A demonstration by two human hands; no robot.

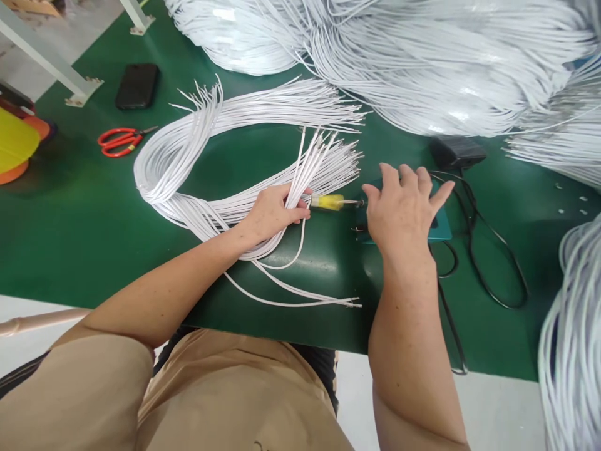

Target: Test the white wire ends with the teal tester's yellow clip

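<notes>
My left hand [275, 212] is closed round a small bunch of white wires [307, 166], whose bare ends point up and away from me. One wire runs at its fingertips, close to a yellow piece on a metal shaft [331, 202]. That shaft points toward a teal box-like device [440, 227], partly hidden under my right hand [404, 203]. My right hand is spread with its palm down over the device; whether it presses on it I cannot tell. A larger looped bundle of white wires [162, 156] lies on the green table around my left hand.
Large heaps of white wire [432, 62] cover the back, and another coil [575, 338] stands at the right. Red-handled scissors or snips [119, 141] and a black phone-like object [137, 86] lie at the left. A black adapter [455, 152] and black cable [479, 275] sit at the right.
</notes>
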